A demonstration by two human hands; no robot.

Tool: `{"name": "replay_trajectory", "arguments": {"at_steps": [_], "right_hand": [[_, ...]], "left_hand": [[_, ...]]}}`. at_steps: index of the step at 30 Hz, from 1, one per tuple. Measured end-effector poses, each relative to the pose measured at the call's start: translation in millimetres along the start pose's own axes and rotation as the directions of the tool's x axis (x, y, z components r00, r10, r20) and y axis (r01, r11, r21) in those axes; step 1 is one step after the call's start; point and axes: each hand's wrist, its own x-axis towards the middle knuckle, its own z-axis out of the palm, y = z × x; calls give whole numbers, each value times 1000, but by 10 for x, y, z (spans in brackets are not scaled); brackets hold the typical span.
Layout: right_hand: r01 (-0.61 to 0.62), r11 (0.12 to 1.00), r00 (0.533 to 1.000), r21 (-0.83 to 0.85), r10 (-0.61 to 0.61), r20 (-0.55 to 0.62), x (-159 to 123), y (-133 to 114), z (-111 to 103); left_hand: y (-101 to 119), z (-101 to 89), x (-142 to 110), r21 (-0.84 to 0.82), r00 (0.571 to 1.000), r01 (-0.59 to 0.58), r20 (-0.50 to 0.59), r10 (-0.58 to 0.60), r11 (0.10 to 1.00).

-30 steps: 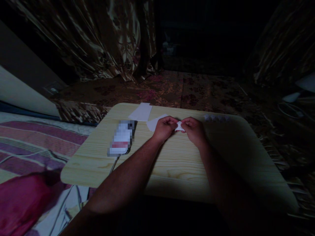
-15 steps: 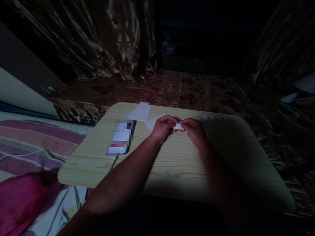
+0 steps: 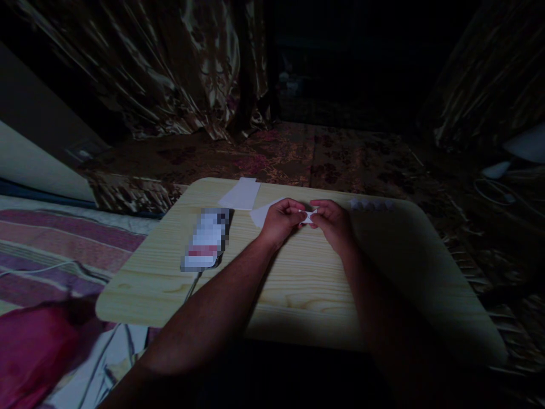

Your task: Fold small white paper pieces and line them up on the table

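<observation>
Between my two hands is a small folded piece of white paper (image 3: 308, 217), held just above the wooden table. My left hand (image 3: 281, 220) pinches its left end between thumb and fingers. From the other side, my right hand (image 3: 335, 222) grips the right end with the thumb on top. Parts of the paper are covered by my fingertips. A white paper sheet (image 3: 260, 216) lies behind my left hand, partly hidden by it. Several small pale folded paper pieces (image 3: 371, 204) sit in a row beyond my right hand.
The light wooden table (image 3: 315, 284) has rounded corners. On its left lies a blurred-out phone (image 3: 206, 238) with a cable (image 3: 193, 286) running to the near edge. More white paper (image 3: 240, 193) rests at the far edge. A striped bed (image 3: 63, 244) adjoins the left side.
My right fingers have shifted on the paper, the index finger lifting slightly and the thumb pressing over its right end. The view has moved a little; the paper stays between both hands.
</observation>
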Motion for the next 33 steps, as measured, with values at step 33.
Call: {"name": "replay_trajectory", "arguments": {"at_steps": [33], "right_hand": [[-129, 992, 991, -1, 129, -20, 11, 11, 36]], "left_hand": [[40, 61, -24, 153, 985, -124, -104, 141, 980]]}}
